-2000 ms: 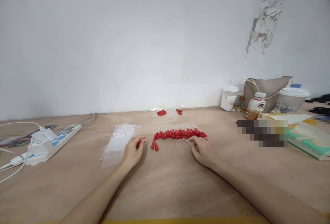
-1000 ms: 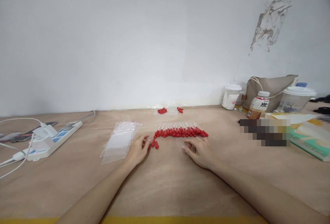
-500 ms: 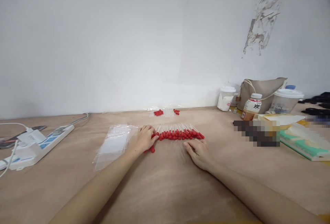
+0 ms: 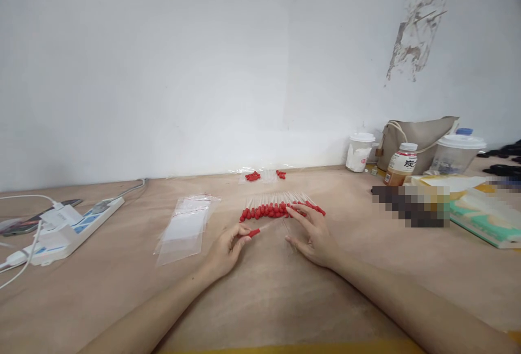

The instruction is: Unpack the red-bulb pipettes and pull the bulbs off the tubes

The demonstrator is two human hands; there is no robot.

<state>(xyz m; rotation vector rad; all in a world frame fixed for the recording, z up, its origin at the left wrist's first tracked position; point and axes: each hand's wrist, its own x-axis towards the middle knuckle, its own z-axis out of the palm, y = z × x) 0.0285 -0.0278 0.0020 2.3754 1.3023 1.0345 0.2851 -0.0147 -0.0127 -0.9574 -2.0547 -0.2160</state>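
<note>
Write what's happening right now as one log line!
left hand: pinching red bulb | right hand: open, at bulb row | clear bags: left of left hand

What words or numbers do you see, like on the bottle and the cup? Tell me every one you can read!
"炭": on the bottle; the other print on its label is too small to read.
Cup: a small red mark, too small to read.
Upper white plug: faint grey print, too blurred to read.
I can read no numbers.
</note>
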